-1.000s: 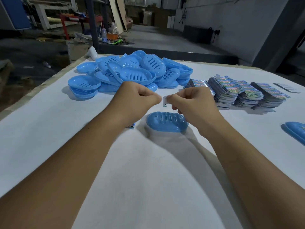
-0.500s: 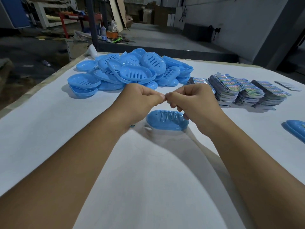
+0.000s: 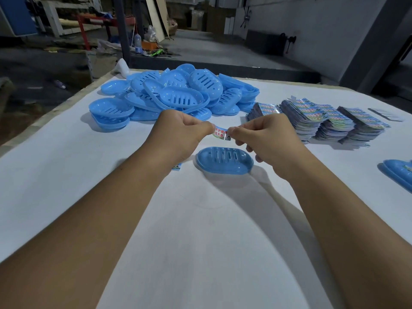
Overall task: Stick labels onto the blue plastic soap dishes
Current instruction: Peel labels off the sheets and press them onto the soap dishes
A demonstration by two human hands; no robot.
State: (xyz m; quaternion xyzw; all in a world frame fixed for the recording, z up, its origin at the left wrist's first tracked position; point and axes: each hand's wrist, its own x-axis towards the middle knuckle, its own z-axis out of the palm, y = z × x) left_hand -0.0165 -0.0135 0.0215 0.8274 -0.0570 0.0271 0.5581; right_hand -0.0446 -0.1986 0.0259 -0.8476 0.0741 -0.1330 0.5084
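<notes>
A single blue soap dish (image 3: 224, 160) lies upside down on the white table (image 3: 200, 230), slots facing up. Just above it, my left hand (image 3: 178, 132) and my right hand (image 3: 265, 137) each pinch one end of a small label (image 3: 220, 133) with red print, stretched between the fingertips. A scrap of printed paper (image 3: 176, 167) peeks out on the table under my left wrist.
A heap of blue soap dishes (image 3: 169, 97) fills the far left of the table. Stacks of printed label sheets (image 3: 318, 121) stand at the far right. Another blue dish (image 3: 399, 175) lies at the right edge. The table's left edge drops to a cluttered workshop floor.
My hands have drawn slightly apart, and the label now shows spread out between the fingertips, where before they were pressed together over it.
</notes>
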